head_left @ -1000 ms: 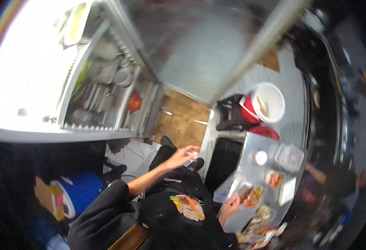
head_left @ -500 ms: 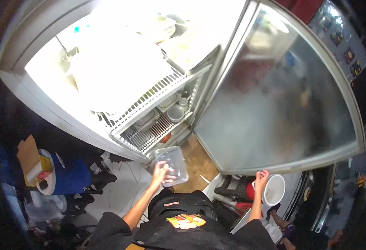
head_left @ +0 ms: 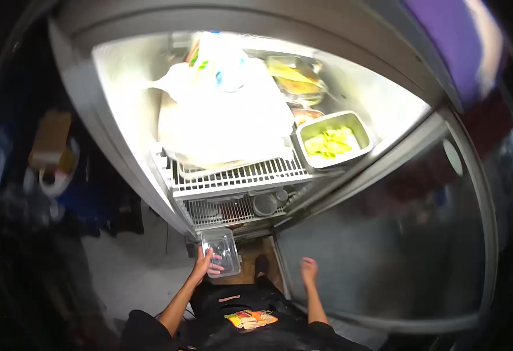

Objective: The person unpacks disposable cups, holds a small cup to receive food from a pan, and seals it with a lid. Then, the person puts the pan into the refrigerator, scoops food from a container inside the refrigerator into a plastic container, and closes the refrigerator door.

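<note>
My left hand [head_left: 204, 266] grips a clear, rectangular plastic container [head_left: 226, 248] by its side, low in front of an open upright fridge [head_left: 84, 111]. Nothing shows inside the container. To the right, my right hand [head_left: 309, 270] is raised beside the fridge's swung-out glass door [head_left: 385, 257]. It holds nothing, and its fingers are loosely bent and apart. On the fridge's upper shelf sits a metal tub [head_left: 358, 130] of chopped green vegetables, with a large white bundle [head_left: 227, 117], washed out by glare, to its left.
A wire shelf [head_left: 239, 178] carries the upper things. Below it, a lower shelf holds a round bowl [head_left: 264, 205]. Behind the tub lies a clear-covered container [head_left: 297, 82]. A cardboard box [head_left: 50, 137] stands at the far left. The door fills the right side.
My view has moved closer to the fridge and the glare has eased, showing the upper shelf. My right hand has left the door's bottom edge. The container stays in my left hand.
</note>
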`<state>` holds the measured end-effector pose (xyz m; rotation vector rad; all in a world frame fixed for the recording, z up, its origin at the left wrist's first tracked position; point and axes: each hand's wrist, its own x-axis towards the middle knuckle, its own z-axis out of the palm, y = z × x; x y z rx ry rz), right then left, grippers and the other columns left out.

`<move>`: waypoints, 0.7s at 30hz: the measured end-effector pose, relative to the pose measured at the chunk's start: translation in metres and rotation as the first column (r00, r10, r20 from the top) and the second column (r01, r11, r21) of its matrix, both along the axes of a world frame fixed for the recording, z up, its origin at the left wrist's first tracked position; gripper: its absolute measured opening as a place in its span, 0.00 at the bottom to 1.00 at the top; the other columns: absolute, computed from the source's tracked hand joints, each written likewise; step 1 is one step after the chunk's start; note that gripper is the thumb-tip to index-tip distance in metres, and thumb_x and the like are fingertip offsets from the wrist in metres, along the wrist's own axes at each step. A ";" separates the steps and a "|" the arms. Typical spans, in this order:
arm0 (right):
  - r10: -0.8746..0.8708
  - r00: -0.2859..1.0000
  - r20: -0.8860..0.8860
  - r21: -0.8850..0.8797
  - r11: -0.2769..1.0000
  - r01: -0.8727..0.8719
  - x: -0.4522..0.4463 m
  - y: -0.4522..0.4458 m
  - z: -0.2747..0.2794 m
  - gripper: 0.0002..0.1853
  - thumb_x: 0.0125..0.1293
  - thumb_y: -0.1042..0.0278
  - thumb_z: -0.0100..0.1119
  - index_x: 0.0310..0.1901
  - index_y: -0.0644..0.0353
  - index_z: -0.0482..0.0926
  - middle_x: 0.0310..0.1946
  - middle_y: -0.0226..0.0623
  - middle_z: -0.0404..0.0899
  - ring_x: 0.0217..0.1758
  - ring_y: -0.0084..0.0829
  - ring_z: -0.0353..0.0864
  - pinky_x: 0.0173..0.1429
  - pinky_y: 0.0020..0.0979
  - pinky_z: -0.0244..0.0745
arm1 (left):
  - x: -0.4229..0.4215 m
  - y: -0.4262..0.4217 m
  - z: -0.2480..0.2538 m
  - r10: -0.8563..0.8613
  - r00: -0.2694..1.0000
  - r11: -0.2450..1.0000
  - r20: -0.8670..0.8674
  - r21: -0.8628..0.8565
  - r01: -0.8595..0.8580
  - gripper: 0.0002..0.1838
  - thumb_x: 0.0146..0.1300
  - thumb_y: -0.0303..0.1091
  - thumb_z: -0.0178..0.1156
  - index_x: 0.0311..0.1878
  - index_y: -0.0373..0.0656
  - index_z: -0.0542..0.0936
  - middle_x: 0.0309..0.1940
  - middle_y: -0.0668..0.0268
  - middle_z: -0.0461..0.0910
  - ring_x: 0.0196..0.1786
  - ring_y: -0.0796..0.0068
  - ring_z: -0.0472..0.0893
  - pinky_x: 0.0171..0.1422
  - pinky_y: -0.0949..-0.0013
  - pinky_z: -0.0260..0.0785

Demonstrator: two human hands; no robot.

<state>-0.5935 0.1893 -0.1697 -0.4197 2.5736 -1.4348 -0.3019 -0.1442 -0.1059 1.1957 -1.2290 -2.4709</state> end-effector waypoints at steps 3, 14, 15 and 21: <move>0.629 0.776 0.031 0.091 0.772 -0.629 -0.039 -0.130 0.030 0.12 0.64 0.64 0.60 0.47 0.56 0.81 0.32 0.34 0.84 0.34 0.26 0.82 0.43 0.27 0.76 | -0.032 0.038 -0.019 0.178 0.984 0.984 0.016 0.017 -0.178 0.32 0.72 0.57 0.47 0.69 0.57 0.47 0.46 0.54 0.77 0.28 0.58 0.84 0.28 0.61 0.80; 0.886 -0.032 -0.462 0.763 0.379 -0.524 -0.196 -0.331 0.002 0.21 0.63 0.67 0.56 0.58 0.57 0.73 0.51 0.52 0.77 0.54 0.53 0.76 0.56 0.47 0.73 | -0.072 0.221 -0.031 0.784 0.619 0.594 0.054 0.226 -0.772 0.29 0.74 0.49 0.47 0.72 0.60 0.49 0.49 0.57 0.73 0.34 0.60 0.85 0.29 0.63 0.81; 0.928 0.014 -0.373 0.805 0.331 -0.493 -0.197 -0.340 0.000 0.19 0.65 0.69 0.53 0.58 0.58 0.73 0.50 0.53 0.78 0.53 0.53 0.77 0.57 0.47 0.73 | -0.068 0.240 -0.037 0.790 0.607 0.570 0.086 0.260 -0.779 0.29 0.74 0.49 0.47 0.72 0.60 0.49 0.50 0.57 0.73 0.35 0.60 0.85 0.30 0.62 0.82; 0.932 0.010 -0.362 0.721 0.287 -0.631 -0.186 -0.354 0.058 0.08 0.64 0.72 0.54 0.42 0.60 0.80 0.41 0.49 0.79 0.45 0.53 0.79 0.47 0.48 0.73 | -0.025 0.307 -0.072 0.784 0.581 0.515 0.219 0.295 -0.805 0.29 0.74 0.51 0.45 0.72 0.57 0.51 0.48 0.53 0.76 0.34 0.58 0.85 0.28 0.63 0.81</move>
